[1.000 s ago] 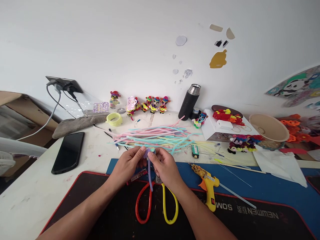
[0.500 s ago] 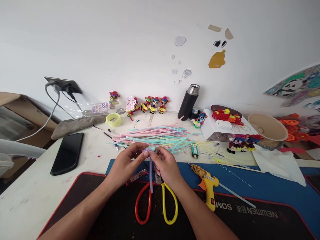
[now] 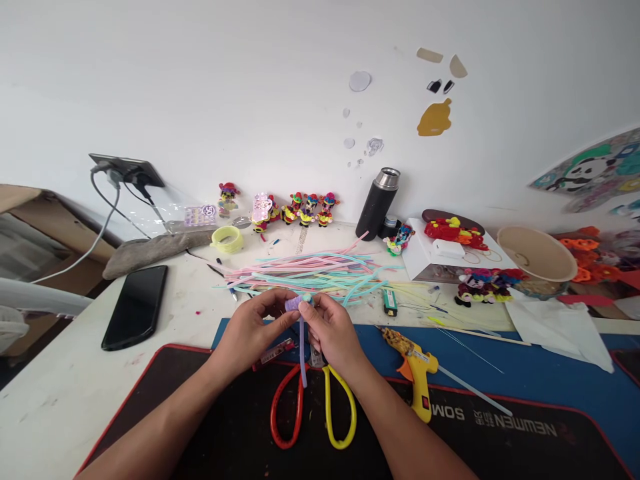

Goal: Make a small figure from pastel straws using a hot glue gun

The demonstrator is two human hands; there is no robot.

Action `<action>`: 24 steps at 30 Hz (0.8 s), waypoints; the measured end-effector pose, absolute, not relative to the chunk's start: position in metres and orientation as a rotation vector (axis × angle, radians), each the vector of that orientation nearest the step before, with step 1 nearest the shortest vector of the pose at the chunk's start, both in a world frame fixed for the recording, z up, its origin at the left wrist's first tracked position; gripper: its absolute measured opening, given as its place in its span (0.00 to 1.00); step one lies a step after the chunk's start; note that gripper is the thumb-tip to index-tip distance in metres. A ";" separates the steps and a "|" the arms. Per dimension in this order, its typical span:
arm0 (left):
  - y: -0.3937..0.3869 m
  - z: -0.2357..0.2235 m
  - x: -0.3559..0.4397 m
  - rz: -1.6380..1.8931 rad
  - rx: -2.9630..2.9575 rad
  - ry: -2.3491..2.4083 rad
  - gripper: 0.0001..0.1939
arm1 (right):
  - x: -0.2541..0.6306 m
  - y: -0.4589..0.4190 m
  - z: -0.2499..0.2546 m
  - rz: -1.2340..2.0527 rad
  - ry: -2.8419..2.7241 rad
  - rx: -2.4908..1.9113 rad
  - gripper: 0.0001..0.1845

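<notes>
Between my two hands is a small coil of purple pipe cleaner (image 3: 293, 304) with a pale green bit at its right end. Its loose purple tail hangs straight down. My left hand (image 3: 257, 327) grips the coil from the left, thumb against it and fingers curled behind. On the other side, my right hand (image 3: 330, 330) pinches the piece at the green end. Below them lie scissors (image 3: 285, 417) with one red and one yellow handle, their blades partly hidden by my hands. Behind is a loose pile of pink, turquoise and yellow pipe cleaners (image 3: 310, 270).
A yellow glue gun (image 3: 420, 380) lies on the mat to the right, a glue stick in its back. At left is a black phone (image 3: 135, 307). A black thermos (image 3: 377, 207) and several small figures (image 3: 310, 210) stand by the wall. A green lighter-like box (image 3: 390, 302) lies mid-table.
My left thumb has shifted down and away from the purple coil, so more of the coil shows. The tail has swung to hang straighter. My right hand keeps its pinch.
</notes>
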State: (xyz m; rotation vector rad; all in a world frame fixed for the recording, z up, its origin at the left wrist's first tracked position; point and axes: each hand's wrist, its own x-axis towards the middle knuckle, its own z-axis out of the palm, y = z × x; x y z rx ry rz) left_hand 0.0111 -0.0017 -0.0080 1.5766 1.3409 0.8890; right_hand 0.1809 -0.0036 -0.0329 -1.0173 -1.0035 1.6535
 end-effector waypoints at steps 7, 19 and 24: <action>-0.003 -0.007 0.012 0.870 1.588 1.348 0.17 | 0.181 -0.005 -0.034 1.662 -1.010 -1.006 0.25; -0.005 -0.008 0.013 0.958 1.784 1.472 0.14 | 0.181 -0.006 -0.032 1.700 -1.021 -1.022 0.25; -0.005 -0.008 0.013 0.970 1.750 1.501 0.14 | 0.180 -0.008 -0.031 1.735 -1.029 -1.014 0.25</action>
